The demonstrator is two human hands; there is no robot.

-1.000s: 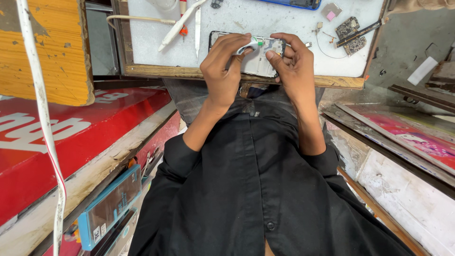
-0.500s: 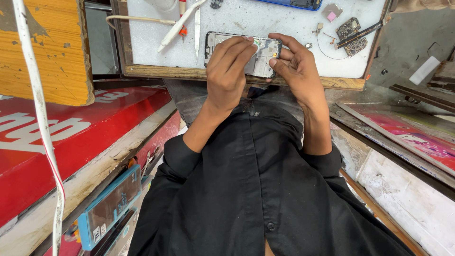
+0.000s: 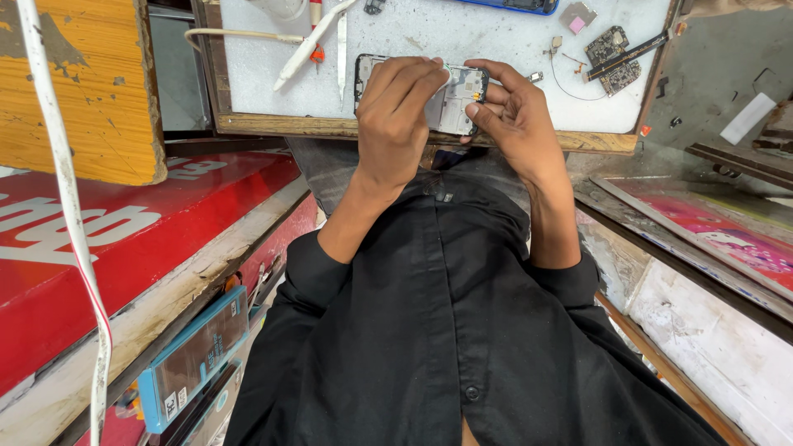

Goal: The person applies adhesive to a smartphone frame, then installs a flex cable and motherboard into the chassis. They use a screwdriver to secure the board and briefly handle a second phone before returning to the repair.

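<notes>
Opened phone (image 3: 453, 97) lies flat on white board (image 3: 462, 41), near its front wooden edge. Left hand (image 3: 396, 124) curled over phone's left part, fingertips pressing thin tool onto it. Right hand (image 3: 514, 116) grips phone's right end, thumb on top. Circuit board (image 3: 613, 49) well apart, upper right. Tweezers (image 3: 342, 56) just left of phone.

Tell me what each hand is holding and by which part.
The right hand grips the opened phone by its right end. The left hand lies over its left half; whether it pinches a tool cannot be told.
</notes>
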